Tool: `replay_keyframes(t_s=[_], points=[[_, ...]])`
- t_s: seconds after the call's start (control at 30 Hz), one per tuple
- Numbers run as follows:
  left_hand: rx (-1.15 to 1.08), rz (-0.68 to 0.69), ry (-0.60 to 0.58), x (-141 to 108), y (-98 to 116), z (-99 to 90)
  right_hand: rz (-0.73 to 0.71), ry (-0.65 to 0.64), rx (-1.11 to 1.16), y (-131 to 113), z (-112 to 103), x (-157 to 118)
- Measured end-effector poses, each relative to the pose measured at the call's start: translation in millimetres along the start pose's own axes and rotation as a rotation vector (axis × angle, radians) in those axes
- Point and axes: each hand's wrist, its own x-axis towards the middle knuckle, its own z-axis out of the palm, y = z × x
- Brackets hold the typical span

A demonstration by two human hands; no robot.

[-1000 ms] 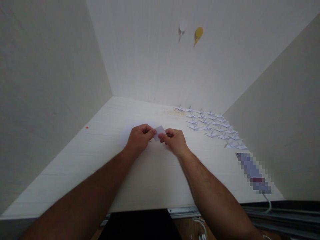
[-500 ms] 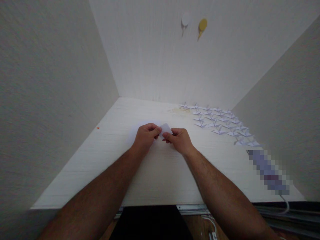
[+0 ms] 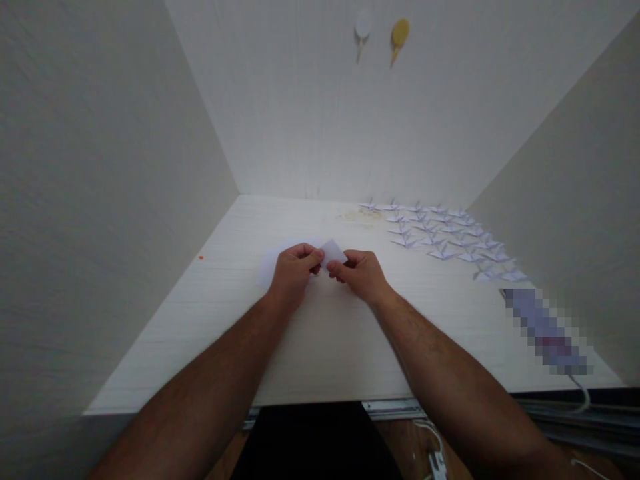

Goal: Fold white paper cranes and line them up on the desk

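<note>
A small folded piece of white paper (image 3: 332, 252) is held up between my two hands above the white table (image 3: 330, 347). My left hand (image 3: 297, 270) pinches its left corner between thumb and fingers. On the opposite side, my right hand (image 3: 361, 272) grips the lower right edge, thumb on top. The paper's underside and some fingertips are hidden. Beneath and behind my left hand lie pale paper sheets (image 3: 267, 265), partly covered by it.
Rows of folded paper cranes (image 3: 443, 253) stand at the table's back right. A blurred-out flat object (image 3: 543, 330) with a white cable lies at the right edge. A white hook (image 3: 363, 27) and a yellow hook (image 3: 400, 32) hang on the back wall. An orange speck (image 3: 201, 257) is at left.
The camera view has shifted slightly. Both hands keep their hold on the folded paper, which shows a little more between them.
</note>
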Motion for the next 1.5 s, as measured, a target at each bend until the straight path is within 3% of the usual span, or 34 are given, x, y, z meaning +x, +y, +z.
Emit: replay_keyframes(t_s=[0.23,0.43,0.63,0.83,1.0,1.13,1.37,1.5], points=[[0.036,0.052,0.051,-1,2,1.9,-0.005,-0.039,0.043,-4,4,0],[0.054,0.113,0.081,-1,0,0.9,0.040,0.036,0.001,-5,10,0],[0.051,0.122,0.123,2,-6,1.0,0.029,0.011,-0.065,-4,11,1],[0.060,0.111,0.089,1,-2,-0.4,-0.008,0.041,-0.033,-2,11,0],[0.158,0.106,0.089,-1,5,0.1,-0.026,0.119,-0.063,-7,8,-1],[0.255,0.143,0.113,-2,12,-0.4,-0.016,0.103,-0.082,-9,7,0],[0.465,0.166,-0.041,-3,19,-4.4,-0.097,0.144,-0.179,-5,2,2],[0.511,0.163,-0.022,-4,22,-3.2,-0.081,0.131,-0.174,-4,1,3]])
